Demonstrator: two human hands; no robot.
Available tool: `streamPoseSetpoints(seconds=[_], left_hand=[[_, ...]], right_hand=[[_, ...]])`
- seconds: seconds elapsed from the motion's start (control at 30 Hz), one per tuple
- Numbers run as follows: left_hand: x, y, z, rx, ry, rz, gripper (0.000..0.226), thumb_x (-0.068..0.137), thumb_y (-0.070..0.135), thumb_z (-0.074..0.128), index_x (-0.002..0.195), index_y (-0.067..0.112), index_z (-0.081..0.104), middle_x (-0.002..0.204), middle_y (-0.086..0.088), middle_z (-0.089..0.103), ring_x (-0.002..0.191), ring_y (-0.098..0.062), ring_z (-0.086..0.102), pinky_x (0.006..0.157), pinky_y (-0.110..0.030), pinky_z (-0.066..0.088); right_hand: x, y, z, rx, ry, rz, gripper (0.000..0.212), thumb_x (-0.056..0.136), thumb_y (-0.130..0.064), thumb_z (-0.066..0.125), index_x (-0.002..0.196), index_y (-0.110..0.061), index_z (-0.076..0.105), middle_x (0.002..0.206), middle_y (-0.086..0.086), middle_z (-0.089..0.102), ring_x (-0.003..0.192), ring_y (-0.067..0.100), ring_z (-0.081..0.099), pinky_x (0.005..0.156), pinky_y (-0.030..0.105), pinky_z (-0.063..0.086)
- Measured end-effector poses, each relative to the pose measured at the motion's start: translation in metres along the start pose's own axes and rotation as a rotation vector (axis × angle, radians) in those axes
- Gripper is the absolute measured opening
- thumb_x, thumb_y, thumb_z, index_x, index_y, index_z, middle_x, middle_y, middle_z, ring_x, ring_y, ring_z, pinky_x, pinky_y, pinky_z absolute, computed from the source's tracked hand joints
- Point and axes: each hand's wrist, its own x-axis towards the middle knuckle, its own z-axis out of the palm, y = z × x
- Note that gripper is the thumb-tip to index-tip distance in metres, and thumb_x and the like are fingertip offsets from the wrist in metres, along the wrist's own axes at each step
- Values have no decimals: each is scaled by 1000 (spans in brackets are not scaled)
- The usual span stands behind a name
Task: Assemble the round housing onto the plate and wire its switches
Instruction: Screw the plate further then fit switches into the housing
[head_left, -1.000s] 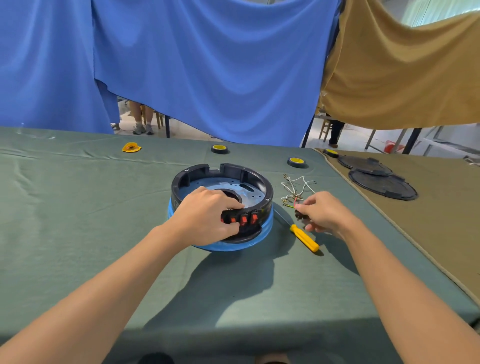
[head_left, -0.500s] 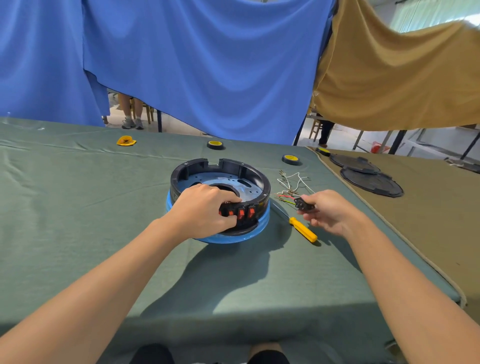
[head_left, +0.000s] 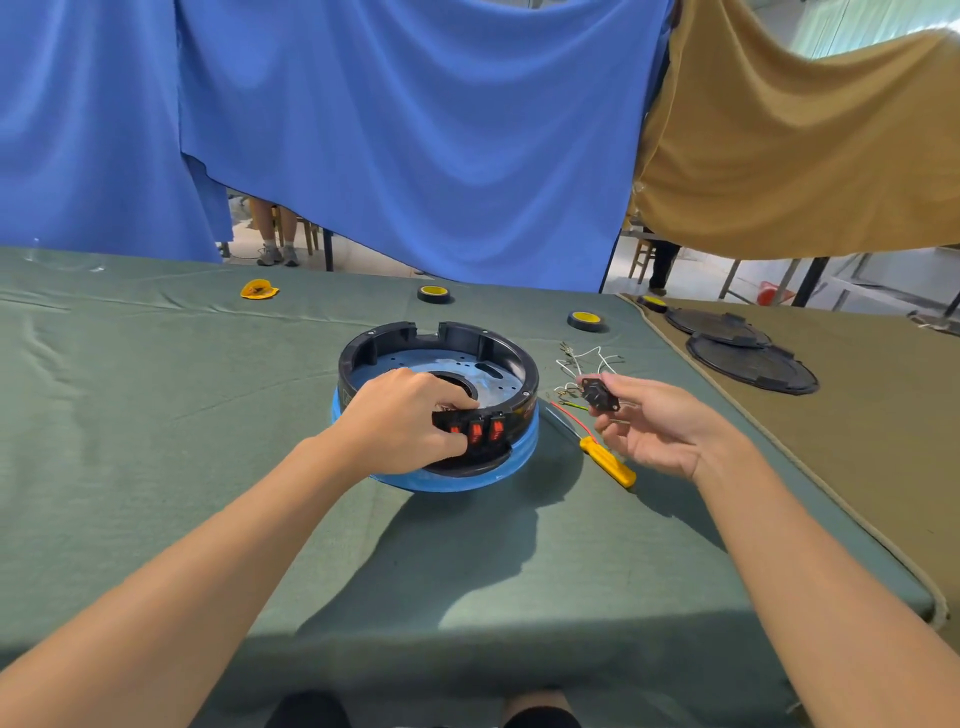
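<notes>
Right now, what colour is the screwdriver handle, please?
The screwdriver handle is yellow, seen best in the head view.

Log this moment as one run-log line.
left hand grips round housing at red switches | right hand pinches black connector in air | yellow screwdriver lies on green cloth

Left of the round housing (head_left: 436, 343) the green tablecloth (head_left: 156, 415) lies bare and wide, so a hand can enter there from the near edge or from the left side. The near cloth in front of the housing is also open.

On the right the way is narrow. The yellow screwdriver (head_left: 608, 461) lies just beside the blue plate (head_left: 467, 480), and the loose wires (head_left: 582, 361) lie behind it. The right hand (head_left: 660, 421) holds a small black part (head_left: 600, 395) above them.

The left hand (head_left: 405, 421) covers the housing's near wall at the red switches (head_left: 485, 430). Behind the housing, 2 tape rolls (head_left: 435, 294) (head_left: 586, 320) stand well apart.
</notes>
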Motion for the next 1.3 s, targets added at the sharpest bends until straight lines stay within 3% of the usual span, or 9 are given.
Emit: streamPoseSetpoints(seconds=[0.13,0.27,0.5,0.63,0.73,0.87,1.03,1.17,1.3], left_hand=[[1,-6,-12,-105,-147,-57,41,78,24,73,118,31,73,101,-11,73,98,-31,63,90,-43,50],[-7,-20,-27,-171,-210,-97,41,79,18,77,114,39,73,115,17,62,121,-12,51,101,-26,34],[-19,-35,-53,-73,-421,-223,54,83,26,75,115,65,55,164,17,10,148,-6,0,115,-43,10],[-14,-27,-42,-372,-142,-506,73,80,54,72,145,46,40,164,2,-22,150,-21,-17,120,-52,11],[-4,-14,-22,-149,118,-755,62,93,52,57,137,11,41,161,-25,-13,148,-39,-6,114,-56,19],[-4,-19,-6,28,160,-857,50,89,42,56,122,9,41,143,-25,32,133,-41,26,93,-52,32],[1,-42,-16,-81,70,-750,70,85,32,71,145,26,35,143,-11,42,133,-37,34,105,-50,32],[6,-63,-27,-240,-6,-574,94,79,21,81,155,25,26,152,-6,41,137,-31,37,112,-45,35],[19,-75,-34,-229,-156,-491,97,84,35,77,158,24,15,161,-2,30,144,-26,32,116,-40,30]], right_hand=[[0,-4,13,-114,-93,-139,28,101,-20,48,108,-15,75,76,6,67,59,15,58,54,25,52],[14,-5,46,-253,-34,-290,25,102,-24,48,106,-13,71,81,2,68,65,14,61,67,28,53],[44,18,97,-976,217,-738,25,102,-27,46,113,-14,65,106,1,68,99,16,60,85,29,44],[41,32,107,-937,377,-764,28,104,-25,39,98,-9,62,92,4,64,90,23,55,73,31,34],[27,40,117,-1042,499,-774,28,105,-24,32,85,-13,48,81,1,53,78,23,45,64,31,19],[9,42,127,-1244,484,-812,27,105,-26,31,86,-15,46,80,-1,52,75,24,44,66,35,27],[11,10,118,-841,294,-579,37,103,-32,37,92,-4,59,82,6,62,74,23,60,80,49,51],[18,-4,99,-537,108,-415,22,96,-33,60,94,-12,65,81,3,68,63,15,62,62,24,49],[26,-10,83,-396,11,-354,15,89,-20,69,93,-7,63,80,10,71,66,23,67,64,30,54]])
